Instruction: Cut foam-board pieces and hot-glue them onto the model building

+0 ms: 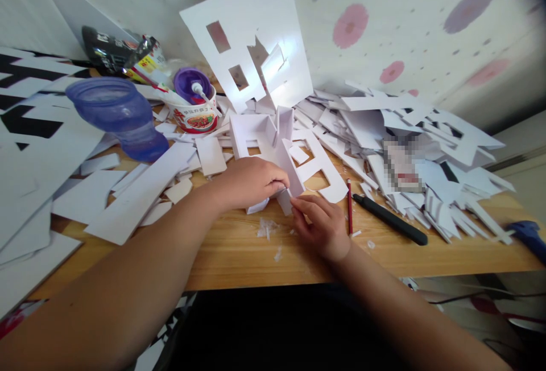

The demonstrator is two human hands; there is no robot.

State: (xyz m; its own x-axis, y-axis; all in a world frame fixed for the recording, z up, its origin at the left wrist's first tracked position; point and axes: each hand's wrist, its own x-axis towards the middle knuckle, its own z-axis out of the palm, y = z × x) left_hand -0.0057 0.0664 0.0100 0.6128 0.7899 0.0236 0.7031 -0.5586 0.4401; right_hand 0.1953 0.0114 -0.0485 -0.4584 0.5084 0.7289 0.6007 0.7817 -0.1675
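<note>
A white foam-board model (254,126) with upright walls and cut-out openings stands on the wooden table in front of me. My left hand (256,182) reaches over its front left part, fingers bent and closed on the edge of a wall. At the model's front right corner, my right hand (321,222) pinches the lower end of a white board piece (282,200). Both sets of fingertips are close together there. The left hand hides part of the model's front. Just right of the model lies a flat board with window holes (335,182).
Right of my hands lie a red pencil (350,206) and a black craft-knife-like tool (390,220). A pile of board offcuts (362,123) spreads behind them. At left are a purple container (121,115), a paper tub (196,116) and loose boards. A tall cut board (273,12) leans against the wall.
</note>
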